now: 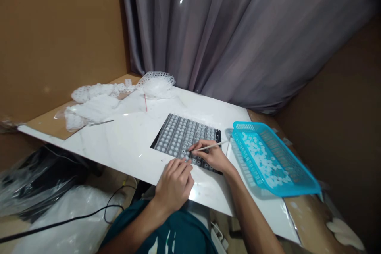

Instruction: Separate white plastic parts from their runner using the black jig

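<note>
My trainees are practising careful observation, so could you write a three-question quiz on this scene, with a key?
1. Which hand holds the thin pale stick?
A. Left
B. Right
C. Neither

2. True or false: the blue basket stands to the left of the dark panel in the picture.

3. Fill in the missing word: behind the white table hangs a grey ____.

Key:
1. B, the right hand.
2. False; it stands to the right.
3. Curtain.

Perhaps a workshop: worktable, panels, curtain
</note>
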A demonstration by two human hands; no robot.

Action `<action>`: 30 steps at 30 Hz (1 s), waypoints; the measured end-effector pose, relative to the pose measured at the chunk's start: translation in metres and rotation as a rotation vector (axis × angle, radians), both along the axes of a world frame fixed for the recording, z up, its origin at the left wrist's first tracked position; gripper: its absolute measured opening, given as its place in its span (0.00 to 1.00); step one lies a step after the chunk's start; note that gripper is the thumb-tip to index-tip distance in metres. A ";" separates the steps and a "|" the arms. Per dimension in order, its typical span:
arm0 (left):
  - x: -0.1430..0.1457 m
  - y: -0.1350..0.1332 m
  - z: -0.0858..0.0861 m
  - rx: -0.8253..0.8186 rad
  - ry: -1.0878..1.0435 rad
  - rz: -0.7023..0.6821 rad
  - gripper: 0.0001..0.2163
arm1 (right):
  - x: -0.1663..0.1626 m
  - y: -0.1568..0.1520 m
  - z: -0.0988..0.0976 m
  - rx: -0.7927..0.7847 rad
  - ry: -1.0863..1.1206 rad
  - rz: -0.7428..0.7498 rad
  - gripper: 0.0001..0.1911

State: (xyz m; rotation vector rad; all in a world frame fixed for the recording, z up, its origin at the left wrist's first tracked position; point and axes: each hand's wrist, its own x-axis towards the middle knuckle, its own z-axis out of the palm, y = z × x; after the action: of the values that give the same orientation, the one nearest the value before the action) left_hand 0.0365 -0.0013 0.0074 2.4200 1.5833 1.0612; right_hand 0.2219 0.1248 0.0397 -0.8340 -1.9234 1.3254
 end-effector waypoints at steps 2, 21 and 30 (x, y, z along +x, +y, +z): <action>0.000 0.000 0.000 -0.002 -0.002 -0.006 0.12 | 0.002 0.001 0.000 -0.004 -0.002 0.012 0.10; 0.000 0.001 0.000 0.024 0.001 0.001 0.12 | -0.011 -0.003 -0.003 0.085 0.004 -0.017 0.12; 0.000 0.000 0.002 -0.002 0.006 0.005 0.12 | -0.008 0.001 -0.002 0.019 0.127 -0.122 0.12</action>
State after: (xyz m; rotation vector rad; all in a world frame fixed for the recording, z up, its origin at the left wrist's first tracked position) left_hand 0.0365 -0.0009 0.0091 2.4213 1.5926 1.0535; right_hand 0.2141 0.1253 0.0378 -0.8245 -1.7564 1.2551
